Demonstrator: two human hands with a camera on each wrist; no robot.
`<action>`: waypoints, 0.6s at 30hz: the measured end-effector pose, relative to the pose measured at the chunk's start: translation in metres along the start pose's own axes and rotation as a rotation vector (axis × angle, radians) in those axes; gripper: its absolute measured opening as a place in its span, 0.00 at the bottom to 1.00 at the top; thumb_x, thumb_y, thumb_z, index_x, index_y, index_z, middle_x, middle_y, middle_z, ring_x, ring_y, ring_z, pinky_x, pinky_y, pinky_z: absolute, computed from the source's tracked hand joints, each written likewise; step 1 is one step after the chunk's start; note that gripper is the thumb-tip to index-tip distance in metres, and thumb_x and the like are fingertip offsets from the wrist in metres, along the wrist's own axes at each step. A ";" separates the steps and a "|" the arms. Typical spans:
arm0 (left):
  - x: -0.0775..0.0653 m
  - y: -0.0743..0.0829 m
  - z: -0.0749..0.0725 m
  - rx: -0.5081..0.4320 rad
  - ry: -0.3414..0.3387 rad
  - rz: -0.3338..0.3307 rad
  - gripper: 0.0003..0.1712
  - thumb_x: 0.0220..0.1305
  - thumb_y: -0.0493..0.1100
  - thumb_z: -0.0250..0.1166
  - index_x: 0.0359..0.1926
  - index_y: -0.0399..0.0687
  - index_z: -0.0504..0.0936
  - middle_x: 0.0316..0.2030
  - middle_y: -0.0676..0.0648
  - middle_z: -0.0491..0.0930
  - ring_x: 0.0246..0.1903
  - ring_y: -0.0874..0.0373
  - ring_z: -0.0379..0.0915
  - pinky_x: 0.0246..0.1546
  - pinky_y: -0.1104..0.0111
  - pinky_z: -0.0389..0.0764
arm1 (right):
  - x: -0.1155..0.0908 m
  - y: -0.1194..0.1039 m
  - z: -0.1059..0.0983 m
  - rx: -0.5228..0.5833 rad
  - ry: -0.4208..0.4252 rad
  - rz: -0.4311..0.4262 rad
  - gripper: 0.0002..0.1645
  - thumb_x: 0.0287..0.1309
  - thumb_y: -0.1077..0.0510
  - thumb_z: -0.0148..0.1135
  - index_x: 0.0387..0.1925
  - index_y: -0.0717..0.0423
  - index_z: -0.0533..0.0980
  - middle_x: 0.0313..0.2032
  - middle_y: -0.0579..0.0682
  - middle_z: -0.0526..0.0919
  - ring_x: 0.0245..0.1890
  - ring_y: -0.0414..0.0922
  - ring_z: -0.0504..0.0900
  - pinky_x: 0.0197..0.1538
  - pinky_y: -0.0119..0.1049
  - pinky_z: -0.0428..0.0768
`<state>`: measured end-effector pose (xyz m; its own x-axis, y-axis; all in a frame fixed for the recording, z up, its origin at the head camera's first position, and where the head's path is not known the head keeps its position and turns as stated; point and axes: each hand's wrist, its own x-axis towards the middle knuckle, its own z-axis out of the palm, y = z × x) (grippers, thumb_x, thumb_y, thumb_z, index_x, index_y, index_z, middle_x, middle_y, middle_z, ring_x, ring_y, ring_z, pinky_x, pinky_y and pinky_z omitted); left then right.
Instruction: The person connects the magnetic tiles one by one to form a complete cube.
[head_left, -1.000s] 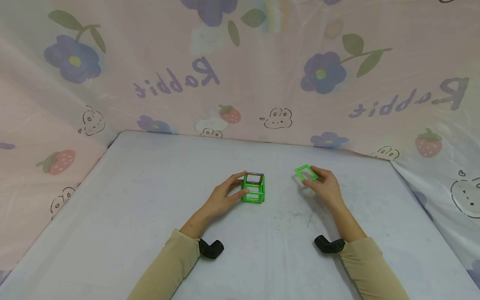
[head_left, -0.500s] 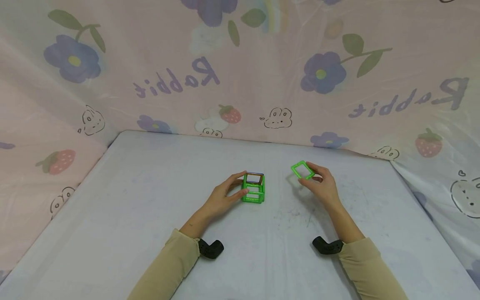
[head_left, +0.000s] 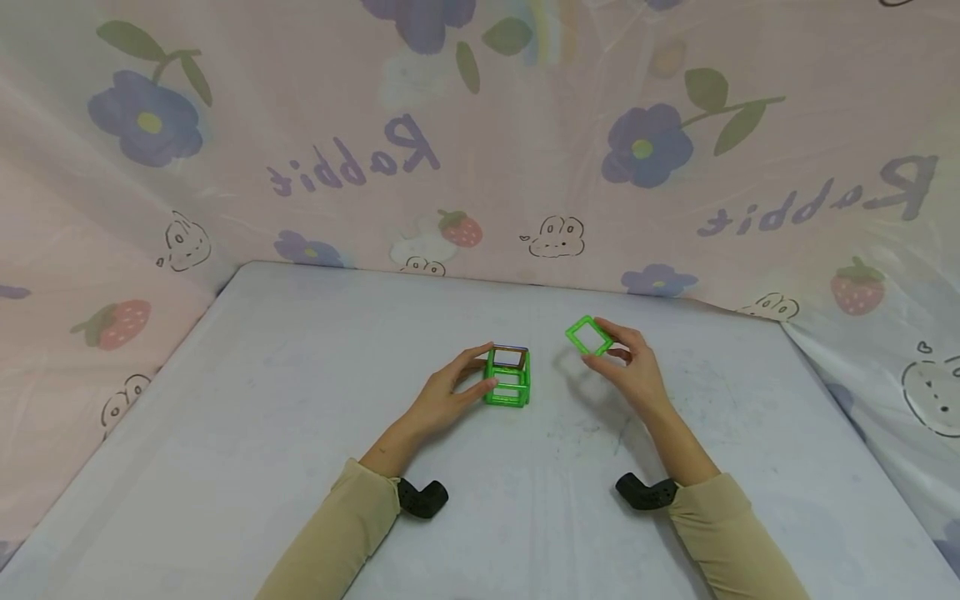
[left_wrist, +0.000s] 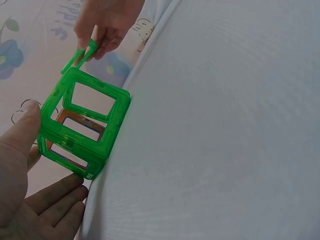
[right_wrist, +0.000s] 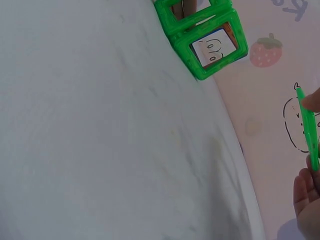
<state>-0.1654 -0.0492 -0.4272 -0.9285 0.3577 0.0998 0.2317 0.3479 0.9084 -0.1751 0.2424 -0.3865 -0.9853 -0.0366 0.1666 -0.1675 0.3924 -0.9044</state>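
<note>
A small box of green magnetic tiles point(head_left: 507, 386) stands on the white table, with an orange-brown tile point(head_left: 517, 350) at its far upper part. My left hand point(head_left: 441, 402) grips its left side, thumb at the near face and fingers toward the back. The left wrist view shows the thumb point(left_wrist: 25, 130) against the green frame point(left_wrist: 70, 140). To the right and above the table, my right hand point(head_left: 637, 373) pinches a single green square magnetic tile point(head_left: 576, 325) between thumb and fingers. From the right wrist view that tile point(right_wrist: 308, 127) appears edge-on, apart from the box point(right_wrist: 186, 52).
A pale printed curtain point(head_left: 495, 167) with flowers and rabbits hangs behind and beside the white table point(head_left: 300, 350). Black wrist-worn devices point(head_left: 423, 498) sit at both sleeve cuffs. Faint dark marks point(head_left: 600, 437) show on the table right of the box.
My right hand has moved left and slightly farther away with the green tile, bringing it nearer the box and turning it more upright. The left hand and the box stay put.
</note>
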 end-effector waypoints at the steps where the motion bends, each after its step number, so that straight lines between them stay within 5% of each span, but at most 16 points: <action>1: 0.000 0.000 0.000 0.000 0.000 0.000 0.32 0.66 0.51 0.62 0.69 0.65 0.64 0.61 0.44 0.74 0.66 0.49 0.64 0.68 0.51 0.60 | -0.001 -0.004 0.001 0.005 -0.007 -0.005 0.37 0.55 0.65 0.66 0.66 0.60 0.66 0.61 0.60 0.65 0.50 0.31 0.66 0.58 0.46 0.69; 8: 0.000 0.000 0.000 0.000 0.003 0.000 0.32 0.65 0.51 0.63 0.69 0.67 0.64 0.60 0.44 0.75 0.66 0.49 0.65 0.68 0.52 0.61 | -0.003 -0.012 0.007 0.022 -0.042 -0.103 0.35 0.54 0.70 0.65 0.64 0.68 0.66 0.60 0.65 0.66 0.50 0.31 0.67 0.56 0.39 0.71; 14: 0.000 0.001 0.000 -0.005 0.002 -0.009 0.32 0.65 0.51 0.63 0.69 0.67 0.64 0.60 0.44 0.75 0.66 0.49 0.65 0.68 0.51 0.61 | 0.002 0.000 0.013 0.053 -0.072 -0.139 0.36 0.52 0.69 0.67 0.64 0.64 0.68 0.60 0.61 0.68 0.50 0.33 0.68 0.53 0.27 0.71; 18: 0.000 0.001 0.000 -0.001 -0.001 -0.010 0.32 0.66 0.50 0.62 0.69 0.66 0.64 0.60 0.44 0.74 0.66 0.49 0.64 0.68 0.52 0.60 | 0.003 0.002 0.016 0.070 -0.094 -0.165 0.35 0.51 0.68 0.68 0.62 0.63 0.70 0.59 0.59 0.69 0.52 0.38 0.69 0.54 0.29 0.71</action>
<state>-0.1651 -0.0488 -0.4259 -0.9303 0.3555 0.0902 0.2222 0.3506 0.9098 -0.1793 0.2284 -0.3943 -0.9425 -0.1822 0.2802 -0.3255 0.3096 -0.8934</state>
